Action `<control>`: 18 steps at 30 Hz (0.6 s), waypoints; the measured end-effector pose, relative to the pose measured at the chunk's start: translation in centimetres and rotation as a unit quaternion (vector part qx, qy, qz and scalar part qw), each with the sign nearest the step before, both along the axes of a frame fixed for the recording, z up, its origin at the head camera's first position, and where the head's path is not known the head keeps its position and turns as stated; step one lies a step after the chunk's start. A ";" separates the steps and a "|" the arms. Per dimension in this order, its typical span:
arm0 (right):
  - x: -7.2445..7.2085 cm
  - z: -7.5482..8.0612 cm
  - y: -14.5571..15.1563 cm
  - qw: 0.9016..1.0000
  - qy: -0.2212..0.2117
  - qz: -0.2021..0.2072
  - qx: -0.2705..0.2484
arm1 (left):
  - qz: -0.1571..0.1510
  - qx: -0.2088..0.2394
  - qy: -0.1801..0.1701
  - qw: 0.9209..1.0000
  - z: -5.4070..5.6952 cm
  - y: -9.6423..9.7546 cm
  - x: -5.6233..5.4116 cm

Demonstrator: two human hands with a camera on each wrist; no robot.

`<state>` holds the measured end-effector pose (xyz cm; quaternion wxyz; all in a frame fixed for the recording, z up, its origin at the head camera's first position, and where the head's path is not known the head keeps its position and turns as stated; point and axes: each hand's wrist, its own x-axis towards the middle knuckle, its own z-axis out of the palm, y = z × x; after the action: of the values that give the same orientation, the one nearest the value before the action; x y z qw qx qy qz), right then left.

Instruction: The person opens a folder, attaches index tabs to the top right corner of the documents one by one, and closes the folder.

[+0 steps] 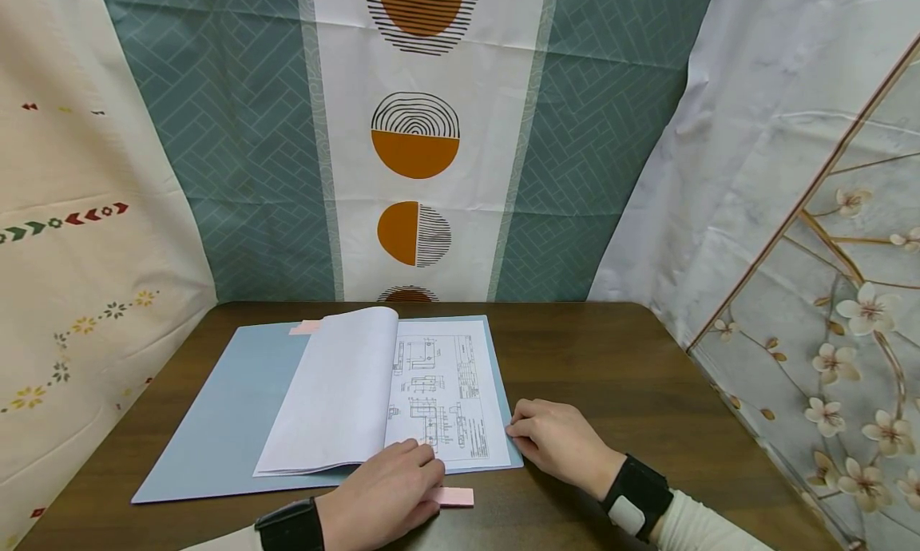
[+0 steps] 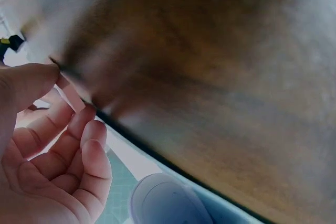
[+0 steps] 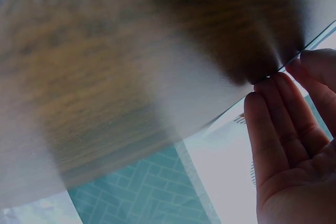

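A light blue folder (image 1: 208,407) lies spread on the wooden table, seen in the head view. Inside it, one white page (image 1: 334,391) curls over to the left, and a sheet with technical drawings (image 1: 460,383) shows on the right. My left hand (image 1: 391,491) is at the folder's lower edge and pinches a pink paper strip (image 1: 455,497) by its left end. The same pink strip (image 2: 71,97) shows between thumb and fingers in the left wrist view. Fingertips of my right hand (image 1: 561,443) touch the folder's lower right edge; its fingers (image 3: 270,129) look fairly straight.
A second pink tab (image 1: 305,327) sits at the folder's top, by the turned page. Brown tabletop (image 1: 690,423) extends right of the folder. Patterned cloths hang behind and at both sides, including a teal and white one (image 1: 244,136).
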<state>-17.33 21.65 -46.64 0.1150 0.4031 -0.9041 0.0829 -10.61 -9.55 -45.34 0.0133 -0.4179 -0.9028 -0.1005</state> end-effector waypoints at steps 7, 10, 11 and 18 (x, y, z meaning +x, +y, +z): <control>0.0 0.0 0.0 1.000 0.001 -0.002 0.001 | 0.022 0.004 -0.002 1.000 1.1 0.3 0.3; 0.1 0.0 0.0 1.000 0.002 -0.001 -0.001 | 0.022 0.010 0.001 1.000 1.3 0.4 0.4; 0.1 0.0 0.0 1.000 0.002 -0.001 -0.002 | 0.021 0.011 0.002 1.000 1.3 0.4 0.4; 0.1 0.1 0.0 1.000 0.002 -0.002 0.001 | 0.008 -0.011 0.021 1.000 1.3 0.3 0.3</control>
<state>-17.20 21.62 -46.54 0.1165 0.4016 -0.9047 0.0815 -10.33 -9.24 -44.02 0.0283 -0.4123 -0.9069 -0.0819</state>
